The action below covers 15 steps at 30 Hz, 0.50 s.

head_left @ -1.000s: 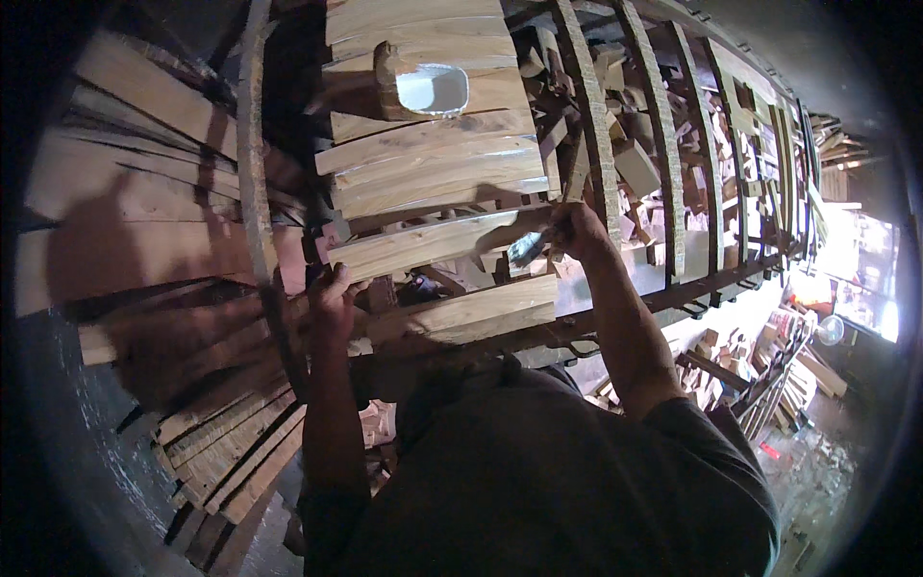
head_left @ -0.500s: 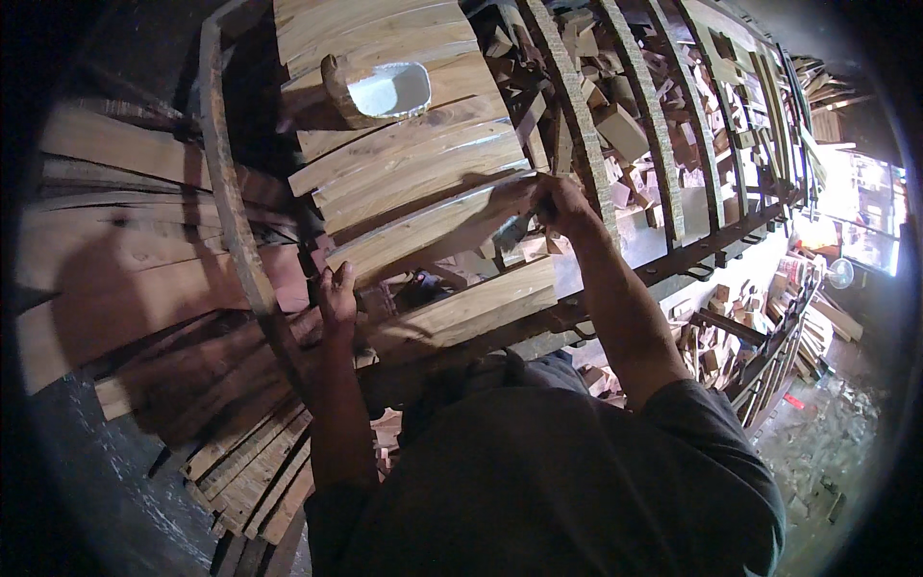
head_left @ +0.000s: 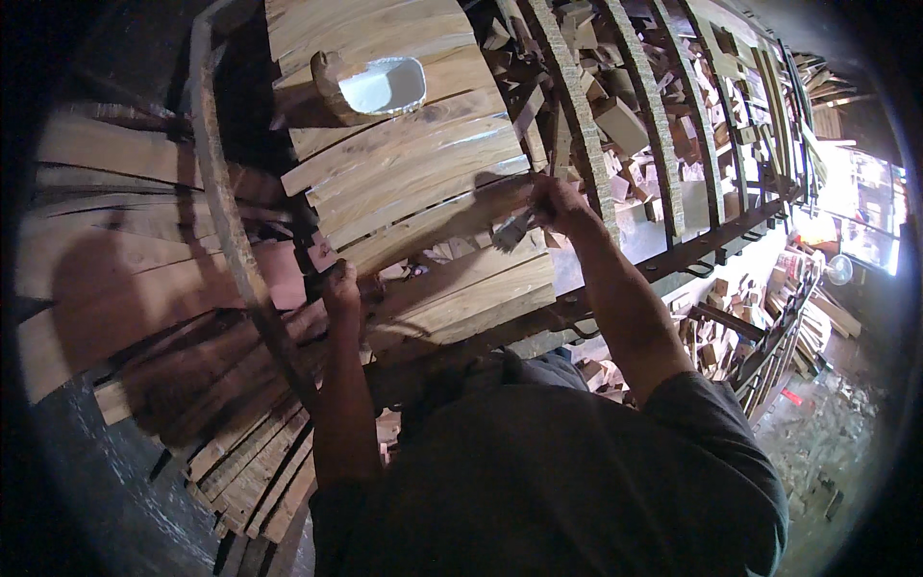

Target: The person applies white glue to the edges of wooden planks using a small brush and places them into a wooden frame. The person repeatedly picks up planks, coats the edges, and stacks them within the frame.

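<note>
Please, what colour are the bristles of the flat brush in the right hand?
Pale grey; the flat brush's bristles show best in the head view.

The planks [head_left: 413, 133] are honey-tan, crossed by darker brown grain lines, with whitish streaks along some edges. The tub [head_left: 383, 88] is bright white inside, and the lump [head_left: 329, 81] at its left side is mottled brown. The bristles of the brush [head_left: 512, 233] look grey, perhaps whitish at the tips, though blur and shadow make this uncertain. The person's shirt [head_left: 567, 462] is plain charcoal. Rusty brown mottling covers the frame bar [head_left: 223, 163]; the crossbars [head_left: 569, 101] are brown with pale speckles. Offcuts [head_left: 622, 125] range from cream to pinkish brown. A small scrap [head_left: 791, 397] on the grey floor [head_left: 817, 452] is red.
</note>
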Motion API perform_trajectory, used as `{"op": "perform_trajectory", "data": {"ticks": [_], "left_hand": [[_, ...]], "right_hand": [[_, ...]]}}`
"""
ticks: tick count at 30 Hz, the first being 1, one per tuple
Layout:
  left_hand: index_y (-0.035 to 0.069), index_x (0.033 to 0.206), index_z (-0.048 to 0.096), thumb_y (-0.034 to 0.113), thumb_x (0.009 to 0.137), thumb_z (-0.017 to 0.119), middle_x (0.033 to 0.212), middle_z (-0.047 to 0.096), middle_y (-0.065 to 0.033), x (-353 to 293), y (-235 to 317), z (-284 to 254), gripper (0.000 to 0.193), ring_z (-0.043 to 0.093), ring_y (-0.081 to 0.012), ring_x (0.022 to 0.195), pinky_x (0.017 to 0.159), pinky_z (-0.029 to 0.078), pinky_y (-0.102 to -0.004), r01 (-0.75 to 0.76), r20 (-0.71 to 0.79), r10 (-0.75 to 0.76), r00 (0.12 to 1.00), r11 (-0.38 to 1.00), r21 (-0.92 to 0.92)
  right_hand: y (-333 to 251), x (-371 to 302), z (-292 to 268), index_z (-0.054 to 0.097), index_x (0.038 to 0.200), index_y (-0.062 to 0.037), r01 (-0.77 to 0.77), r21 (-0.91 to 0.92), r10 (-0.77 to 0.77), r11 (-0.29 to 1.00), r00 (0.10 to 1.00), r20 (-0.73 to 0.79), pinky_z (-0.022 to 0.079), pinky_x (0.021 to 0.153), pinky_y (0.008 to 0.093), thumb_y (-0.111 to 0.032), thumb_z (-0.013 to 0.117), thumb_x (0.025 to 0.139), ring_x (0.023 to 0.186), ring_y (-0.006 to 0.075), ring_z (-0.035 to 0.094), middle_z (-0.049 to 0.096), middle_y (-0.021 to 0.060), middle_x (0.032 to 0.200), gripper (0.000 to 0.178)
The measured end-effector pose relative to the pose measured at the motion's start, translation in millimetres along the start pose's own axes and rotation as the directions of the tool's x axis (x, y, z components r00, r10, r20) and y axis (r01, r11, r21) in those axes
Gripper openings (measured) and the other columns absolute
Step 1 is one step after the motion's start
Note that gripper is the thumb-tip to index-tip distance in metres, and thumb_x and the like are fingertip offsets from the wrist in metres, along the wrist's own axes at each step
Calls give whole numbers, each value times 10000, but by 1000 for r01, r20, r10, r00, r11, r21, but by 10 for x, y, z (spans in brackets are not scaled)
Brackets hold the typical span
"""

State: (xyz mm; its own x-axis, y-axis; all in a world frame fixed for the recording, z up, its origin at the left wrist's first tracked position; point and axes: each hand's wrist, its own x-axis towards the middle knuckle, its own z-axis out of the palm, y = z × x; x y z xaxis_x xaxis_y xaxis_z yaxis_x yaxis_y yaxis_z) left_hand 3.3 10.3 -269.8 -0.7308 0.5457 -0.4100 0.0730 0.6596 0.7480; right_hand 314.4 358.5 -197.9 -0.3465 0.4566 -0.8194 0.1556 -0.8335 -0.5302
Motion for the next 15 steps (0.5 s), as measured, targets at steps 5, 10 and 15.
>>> {"op": "perform_trajectory", "data": {"ticks": [5,10,15], "left_hand": [[-37,1174,611,113,872,642,1157,643,-163,-123,-195,220,339,589,-248,1082,941,457,-356,97,-308,-146,940,981,-168],[-29,1353,449,22,851,616,1315,537,-171,-193,-191,354,532,539,-246,1158,983,430,-350,-62,-294,-163,942,776,-627],[-42,1305,419,37,855,594,1241,533,-136,-30,-245,239,489,518,-250,1126,955,429,-357,23,-137,-41,990,991,-129]], "right_hand": [[-13,-236,42,623,754,-40,0,-139,2,990,1000,17,314,367,285,-236,546,855,404,137,416,506,38,555,234],[241,-97,-210,516,1302,-23,168,-66,-159,984,979,127,300,383,262,-215,512,883,422,116,399,499,30,595,461],[83,-272,104,505,1318,-39,33,-74,-35,997,999,-21,307,378,267,-170,500,864,395,126,384,462,22,568,472]]}}
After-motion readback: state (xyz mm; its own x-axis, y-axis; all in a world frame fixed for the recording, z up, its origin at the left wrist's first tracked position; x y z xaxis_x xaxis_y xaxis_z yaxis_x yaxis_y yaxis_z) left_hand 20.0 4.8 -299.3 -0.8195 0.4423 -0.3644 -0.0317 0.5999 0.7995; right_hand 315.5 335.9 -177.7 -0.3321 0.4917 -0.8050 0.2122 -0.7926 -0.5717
